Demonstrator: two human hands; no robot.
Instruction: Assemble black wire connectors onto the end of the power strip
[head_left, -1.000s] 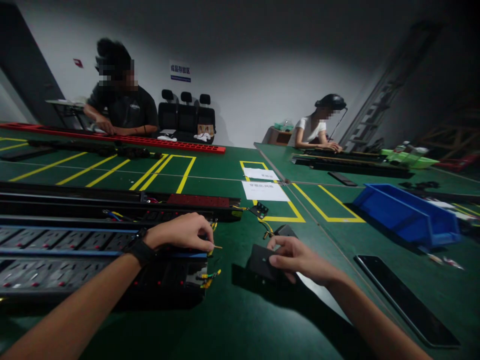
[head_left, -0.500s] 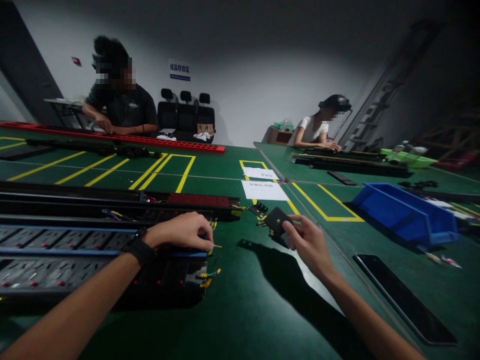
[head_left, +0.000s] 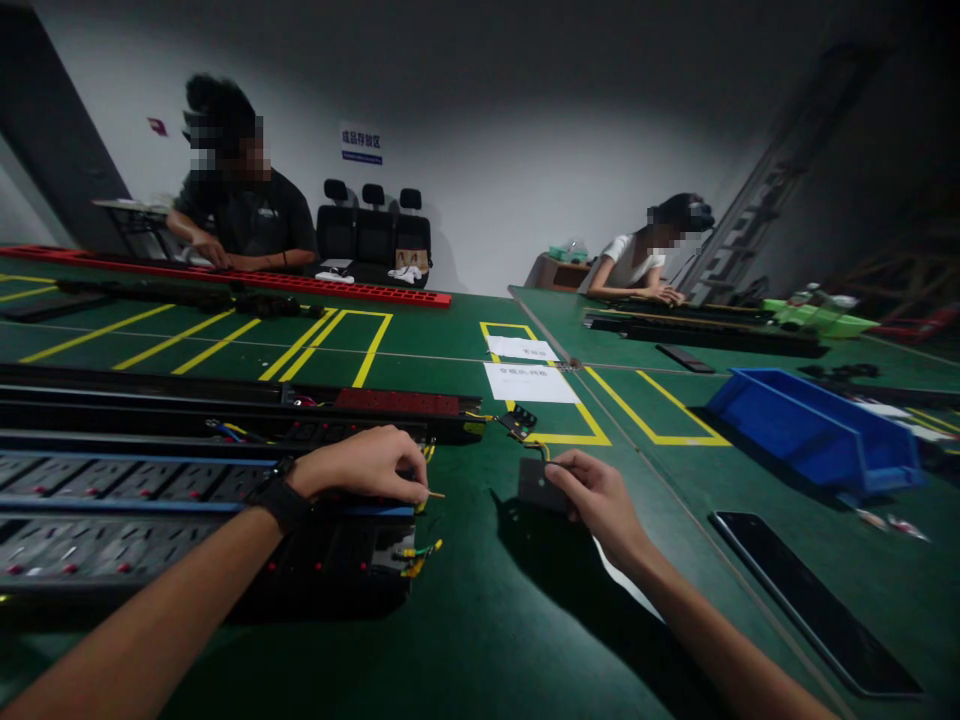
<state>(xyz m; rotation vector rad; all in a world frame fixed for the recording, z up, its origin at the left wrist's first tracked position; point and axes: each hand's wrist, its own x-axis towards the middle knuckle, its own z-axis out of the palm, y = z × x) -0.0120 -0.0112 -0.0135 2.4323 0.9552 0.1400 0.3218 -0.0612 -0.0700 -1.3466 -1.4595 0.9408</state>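
Note:
My left hand (head_left: pixel 379 465) is closed at the right end of the power strips, pinching a wire (head_left: pixel 436 495) whose thin tip sticks out past the fingertips. Under that hand lie long black power strips (head_left: pixel 142 490) with rows of sockets and red dots. Yellow and green wire ends (head_left: pixel 418 553) poke out of the nearest strip. My right hand (head_left: pixel 596 495) is closed on the edge of a black square plate (head_left: pixel 538 484), held above the table. Just beyond it is a small black part with holes (head_left: pixel 519 420), joined to short yellow wires.
A blue bin (head_left: pixel 814 430) and a phone (head_left: pixel 814 600) lie on the right of the green table. Two paper labels (head_left: pixel 532 383) lie near the middle. Across the table sit two people, one by a long red rail (head_left: pixel 337 287), the other by dark strips (head_left: pixel 697 325).
My right hand has moved slightly down and left, turning the black plate from tilted to flatter. My left hand stays in place on the wire.

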